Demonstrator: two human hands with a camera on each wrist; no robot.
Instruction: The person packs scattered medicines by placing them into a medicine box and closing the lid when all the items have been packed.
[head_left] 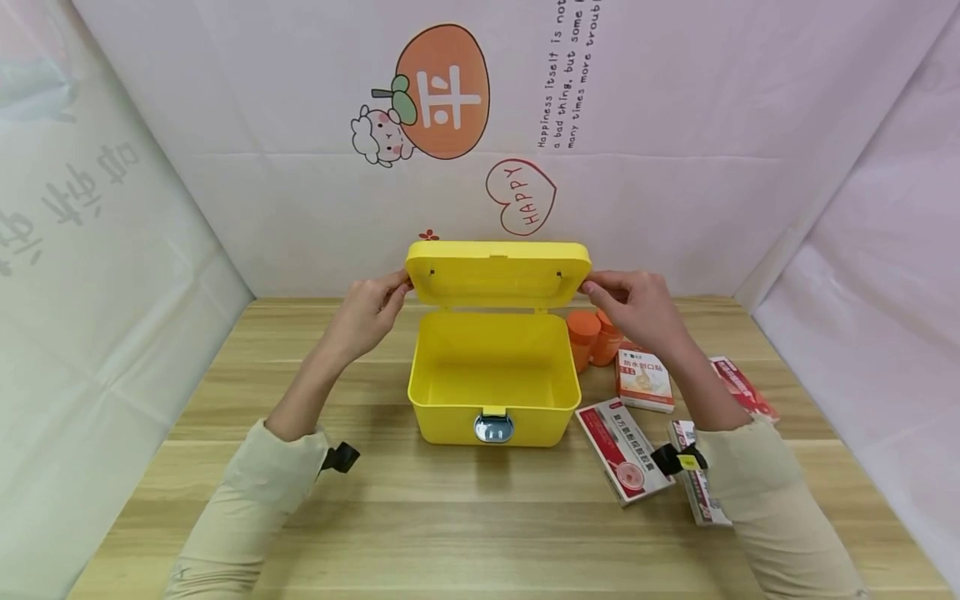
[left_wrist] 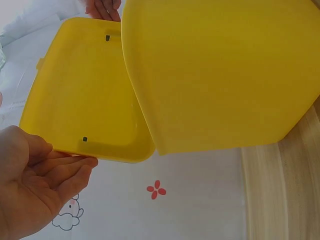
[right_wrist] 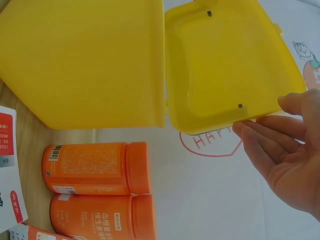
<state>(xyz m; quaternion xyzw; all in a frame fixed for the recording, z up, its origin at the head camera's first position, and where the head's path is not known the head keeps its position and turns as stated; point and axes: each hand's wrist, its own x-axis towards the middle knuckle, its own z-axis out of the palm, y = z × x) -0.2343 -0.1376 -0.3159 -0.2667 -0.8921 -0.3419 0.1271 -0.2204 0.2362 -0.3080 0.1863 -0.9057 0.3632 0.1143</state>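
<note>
A yellow plastic box (head_left: 495,358) stands on the table, its inside bare and a clear latch (head_left: 494,427) on its front. Its hinged lid (head_left: 498,279) is raised and tilts back toward the wall. At the lid's left edge, my left hand (head_left: 367,317) pinches the rim; the left wrist view shows the thumb on the inner side and the fingers (left_wrist: 70,172) behind it. My right hand (head_left: 637,308) holds the opposite edge the same way, with its thumb over the rim and fingers (right_wrist: 265,142) along the outer side.
Right of the box stand two orange bottles (head_left: 582,337). Near them lie a bandage box (head_left: 645,379), a red-and-white medicine box (head_left: 622,450), another carton (head_left: 701,492) partly under my right sleeve, and a red box (head_left: 742,387). A white printed cloth (head_left: 637,208) hangs behind the table.
</note>
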